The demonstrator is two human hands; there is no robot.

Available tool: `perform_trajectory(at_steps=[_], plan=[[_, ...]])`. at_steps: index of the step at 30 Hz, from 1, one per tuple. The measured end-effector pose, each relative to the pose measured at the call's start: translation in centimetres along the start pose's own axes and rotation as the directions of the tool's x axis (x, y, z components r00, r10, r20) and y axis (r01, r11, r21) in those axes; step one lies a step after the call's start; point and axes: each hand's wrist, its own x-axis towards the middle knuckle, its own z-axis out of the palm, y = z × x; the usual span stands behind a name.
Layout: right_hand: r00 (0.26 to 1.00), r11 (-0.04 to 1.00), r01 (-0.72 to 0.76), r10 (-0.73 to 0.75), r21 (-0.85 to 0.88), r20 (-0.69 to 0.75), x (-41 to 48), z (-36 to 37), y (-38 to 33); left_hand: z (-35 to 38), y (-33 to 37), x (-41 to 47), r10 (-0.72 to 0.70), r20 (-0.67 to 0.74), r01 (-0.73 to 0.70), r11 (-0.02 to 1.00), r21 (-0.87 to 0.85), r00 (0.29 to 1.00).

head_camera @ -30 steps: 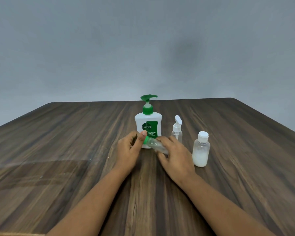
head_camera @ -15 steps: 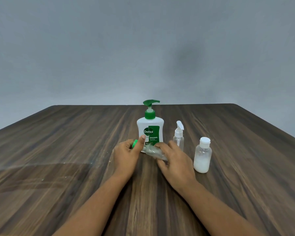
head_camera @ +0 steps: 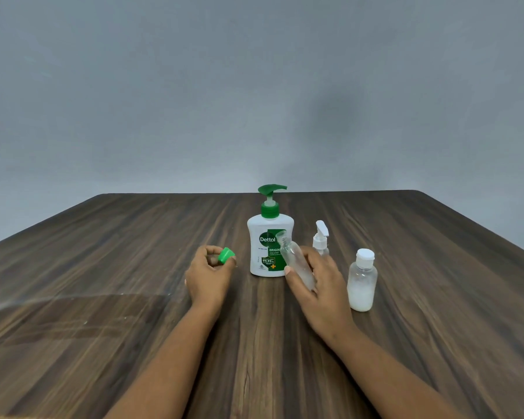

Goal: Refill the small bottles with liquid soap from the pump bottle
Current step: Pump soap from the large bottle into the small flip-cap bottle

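Clear bottle: the small clear bottle (head_camera: 295, 264) is in the right hand (head_camera: 318, 282), tilted with its open neck up and to the left, in front of the pump bottle (head_camera: 270, 240), which stands mid-surface.
Why tilted so: my guess is the mouth is being lined up toward the green pump head above it, ready to take soap.
Right fingers: wrapped around the clear bottle's lower body, thumb on the near side.
Green cap: the green cap (head_camera: 226, 256) is off the bottle and pinched at the fingers of the left hand (head_camera: 209, 275), off to the left of the pump bottle.
Left fingers: closed on the cap; whether the hand rests on the surface (head_camera: 103, 297) I can't quite tell.
Other bottles: a small spray bottle (head_camera: 320, 237) stands just behind the right hand; a flip-cap bottle (head_camera: 362, 281), partly filled with white liquid, stands to its right, untouched.
Change: a second ago both hands met at the neck with the cap on; half a second ago the cap had just parted; now the left hand has carried it well clear and the bottle has swung more upright.
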Motion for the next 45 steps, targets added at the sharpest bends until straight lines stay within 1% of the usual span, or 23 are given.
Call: perform_trajectory(at_steps=[2,3,4,6,7,9,11,12,13,15,16,18,19,20,21,23,25,29,32,35,39,42,45], plan=[[1.000,1.000,-0.016,0.016,0.025,0.009,0.0,0.0,0.2,0.0,-0.2,0.0,-0.006,0.031,0.003,0.995,0.100,1.000],[1.000,0.999,-0.017,0.016,0.034,0.016,0.1,0.0,0.3,-0.1,-0.3,0.0,-0.011,0.054,0.000,0.981,0.192,0.998],[1.000,0.999,-0.014,0.013,0.040,0.024,0.1,0.1,0.3,-0.2,-0.2,0.0,-0.022,0.082,-0.004,0.951,0.308,0.996],[0.999,0.999,-0.007,0.006,0.049,0.037,0.2,0.1,0.3,-0.5,0.0,0.1,-0.053,0.119,-0.020,0.842,0.539,0.991],[0.999,0.999,-0.003,0.001,0.054,0.040,0.2,0.1,0.3,-0.7,0.2,0.1,-0.063,0.120,-0.024,0.791,0.611,0.991],[0.999,0.998,-0.001,-0.001,0.055,0.052,0.2,0.1,0.3,-1.0,0.2,0.2,-0.077,0.111,-0.018,0.739,0.673,0.991],[0.998,0.999,-0.003,0.001,0.046,0.058,0.2,0.2,0.3,-1.0,0.2,0.1,-0.062,0.129,-0.045,0.720,0.693,0.990],[0.998,0.999,-0.001,-0.002,0.042,0.057,0.2,0.2,0.3,-0.9,0.2,-0.1,-0.029,0.146,-0.080,0.723,0.686,0.989],[0.999,0.999,0.003,-0.005,0.037,0.052,0.2,0.2,0.3,-0.7,0.2,-0.2,0.034,0.156,-0.130,0.744,0.656,0.987],[0.999,0.999,0.014,-0.015,0.030,0.036,0.3,0.2,0.3,0.0,0.3,-0.4,0.239,0.149,-0.281,0.820,0.499,0.960],[1.000,0.999,0.018,-0.019,0.029,0.025,0.3,0.2,0.2,0.4,0.5,-0.5,0.338,0.145,-0.368,0.845,0.389,0.930],[0.999,0.999,0.044,-0.044,0.007,0.000,0.2,0.1,0.1,1.4,1.3,-0.8,0.444,0.187,-0.469,0.874,0.128,0.877],[0.998,0.998,0.056,-0.056,-0.005,-0.010,0.2,0.1,0.0,1.8,2.0,-0.9,0.453,0.226,-0.464,0.886,-0.007,0.862],[0.998,0.998,0.066,-0.066,-0.010,-0.022,0.2,0.0,-0.2,2.2,2.8,-0.9,0.435,0.276,-0.422,0.900,-0.106,0.857],[0.996,0.997,0.078,-0.078,-0.012,-0.035,0.2,0.0,-0.4,2.7,3.7,-0.8,0.408,0.326,-0.373,0.913,-0.168,0.853],[0.993,0.994,0.106,-0.106,-0.006,-0.060,0.2,-0.2,-0.6,3.6,4.8,-0.3,0.355,0.376,-0.297,0.933,-0.206,0.856],[0.988,0.992,0.128,-0.126,0.008,-0.092,0.2,-0.4,-0.6,4.3,5.1,0.1,0.339,0.383,-0.266,0.936,-0.233,0.859],[0.983,0.991,0.130,-0.123,0.043,-0.135,0.2,-0.2,-0.4,4.3,4.2,0.2,0.385,0.400,-0.296,0.917,-0.268,0.832],[0.980,0.984,0.143,-0.125,0.108,-0.157,0.3,-0.1,-0.7,3.2,4.3,-0.3,0.426,0.430,-0.304,0.896,-0.324,0.796],[0.969,0.975,0.182,-0.155,0.128,-0.194,0.2,-0.2,-1.0,1.5,4.2,-1.4,0.480,0.441,-0.367,0.873,-0.320,0.758],[0.933,0.948,0.274,-0.221,0.162,-0.286,0.3,-0.5,-1.6,0.1,3.7,-2.4,0.569,0.405,-0.471,0.821,-0.322,0.716],[0.881,0.925,0.359,-0.292,0.126,-0.372,0.6,-1.0,-2.0,0.6,3.7,-2.8,0.691,0.308,-0.600,0.721,-0.346,0.653],[0.858,0.923,0.366,-0.285,0.119,-0.427,1.0,-1.1,-1.8,0.9,4.2,-3.1,0.768,0.156,-0.707,0.635,-0.310,0.621]])
